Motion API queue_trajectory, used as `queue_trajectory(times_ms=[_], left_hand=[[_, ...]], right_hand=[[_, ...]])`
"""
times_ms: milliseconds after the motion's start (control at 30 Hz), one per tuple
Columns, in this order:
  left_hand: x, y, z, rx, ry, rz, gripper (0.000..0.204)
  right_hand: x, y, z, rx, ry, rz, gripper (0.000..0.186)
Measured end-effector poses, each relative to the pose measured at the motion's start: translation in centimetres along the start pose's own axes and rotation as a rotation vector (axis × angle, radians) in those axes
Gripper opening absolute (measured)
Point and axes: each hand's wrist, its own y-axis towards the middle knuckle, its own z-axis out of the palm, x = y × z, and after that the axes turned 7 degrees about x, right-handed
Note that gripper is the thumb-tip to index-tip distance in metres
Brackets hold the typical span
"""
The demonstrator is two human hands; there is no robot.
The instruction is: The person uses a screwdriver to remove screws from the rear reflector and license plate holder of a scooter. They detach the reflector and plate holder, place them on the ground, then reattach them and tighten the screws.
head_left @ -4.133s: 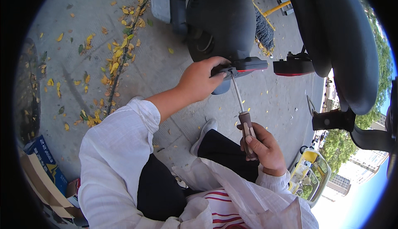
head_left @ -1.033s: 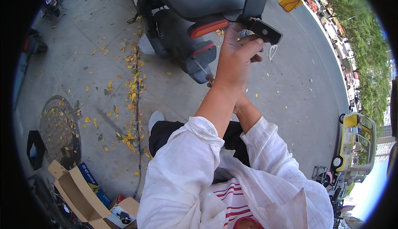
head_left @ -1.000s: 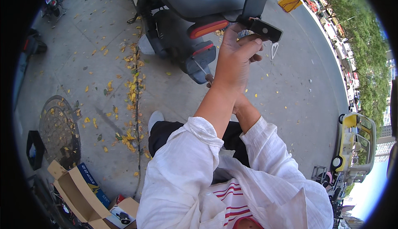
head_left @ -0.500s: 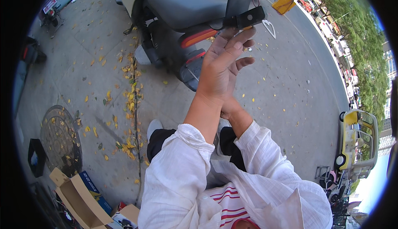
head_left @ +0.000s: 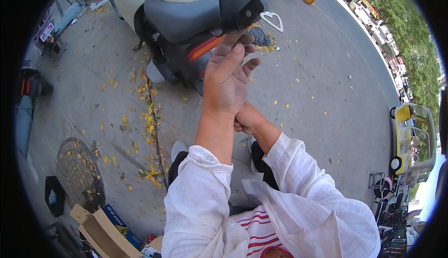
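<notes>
The left hand [head_left: 227, 78] is raised in the upper middle of the frame, fingers spread and holding nothing, its fingertips just below the black bracket [head_left: 242, 14] at the tail of the scooter [head_left: 186, 20] and over the orange reflector [head_left: 205, 48]. The right hand [head_left: 246, 119] is seen lower, at frame centre, behind the left wrist and curled closed; what it grips cannot be told (a tool may be hidden there). With the view of the right hand blocked, anything held could be knocked loose onto the pavement [head_left: 317, 85], and the open fingers could be caught on the bracket's edge. Compared with a second ago, the left hand has been released from the bracket and opened.
</notes>
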Motion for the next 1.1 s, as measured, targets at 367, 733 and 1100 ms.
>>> queue_trajectory(times_ms=[367, 733, 1100], left_hand=[[0.3, 0.3, -0.5, 0.055, -0.079, -0.022, 0.042], [-0.1, 0.5, 0.6, -0.159, 0.01, -0.044, 0.042], [0.5, 0.8, 1.6, -0.336, 0.704, 0.04, 0.057]], right_hand=[[0.8, -0.8, 0.4, -0.039, 0.093, 0.058, 0.024], [0.6, -0.5, 0.1, -0.031, 0.061, 0.026, 0.027], [0.2, -0.2, -0.1, -0.032, 0.077, 0.014, 0.027]])
